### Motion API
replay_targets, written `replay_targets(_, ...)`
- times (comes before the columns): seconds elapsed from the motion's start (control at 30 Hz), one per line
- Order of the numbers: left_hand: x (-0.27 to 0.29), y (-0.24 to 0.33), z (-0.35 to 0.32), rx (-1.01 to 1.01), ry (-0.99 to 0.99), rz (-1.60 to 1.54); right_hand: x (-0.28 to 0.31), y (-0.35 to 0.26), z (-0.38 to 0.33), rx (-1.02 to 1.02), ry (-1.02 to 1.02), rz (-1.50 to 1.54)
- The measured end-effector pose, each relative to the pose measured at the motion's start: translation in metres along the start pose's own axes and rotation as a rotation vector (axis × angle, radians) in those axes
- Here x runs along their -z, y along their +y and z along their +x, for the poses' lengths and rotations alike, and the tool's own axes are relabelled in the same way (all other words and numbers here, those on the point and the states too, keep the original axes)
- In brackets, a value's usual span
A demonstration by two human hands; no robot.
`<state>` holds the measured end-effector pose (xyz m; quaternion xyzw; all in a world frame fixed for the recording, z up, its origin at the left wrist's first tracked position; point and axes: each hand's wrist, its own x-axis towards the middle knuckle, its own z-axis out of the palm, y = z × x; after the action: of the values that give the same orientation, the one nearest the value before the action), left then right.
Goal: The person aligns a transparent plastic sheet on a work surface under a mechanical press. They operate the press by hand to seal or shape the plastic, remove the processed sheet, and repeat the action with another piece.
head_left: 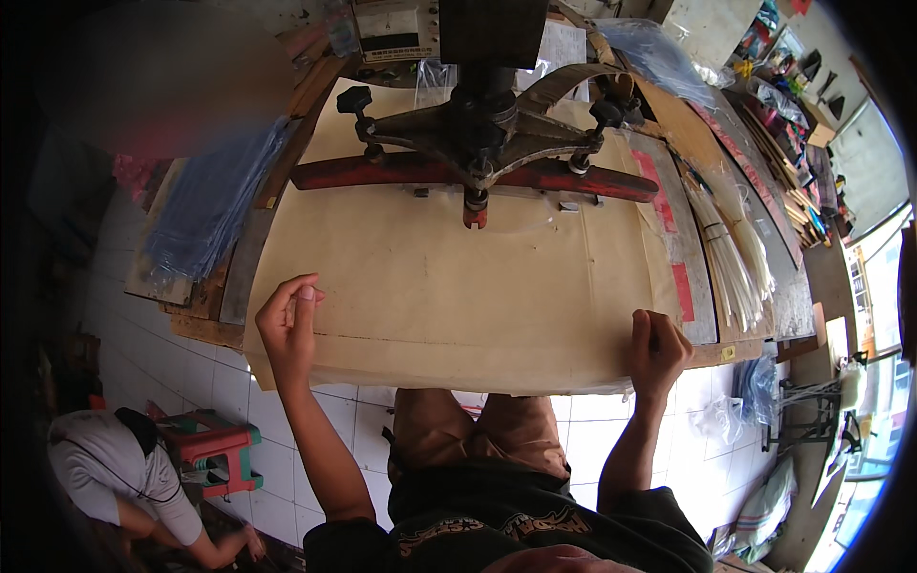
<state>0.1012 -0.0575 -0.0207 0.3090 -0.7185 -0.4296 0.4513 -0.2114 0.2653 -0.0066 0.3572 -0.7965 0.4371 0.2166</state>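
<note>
A tan sheet [430, 286] covers the work table in front of me, its near edge hanging over the table's front. Over its left front part is my left hand [289, 325], closed with thumb and fingers pinched together. My right hand [659, 353] is closed in a loose fist near the right front corner. Whatever either hand pinches is thin or hidden, and I cannot make it out. Beyond both hands, a press head [487, 124] with black knobs carries a long red bar [382, 172] across the sheet's far part. Small dark metal pieces [569, 206] show near the bar.
Blue-tinted clear plastic sheets [215, 201] are piled at the left. Bundled white strips [731, 253] lie at the right, past red tape [682, 291]. Another person [129, 477] bends low at the lower left, beside a red and green stool [210, 449].
</note>
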Motion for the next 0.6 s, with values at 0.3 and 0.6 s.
replay_targets(0.3,-0.0017,0.0002,0.0006,-0.01,0.026,-0.017,0.0007,0.0001,-0.0017,-0.071,-0.02,0.004)
replay_targets(0.6,-0.0009,-0.0006,0.0002,-0.006,0.018,-0.021,0.0005,-0.0001,-0.0008,-0.042,-0.013,-0.015)
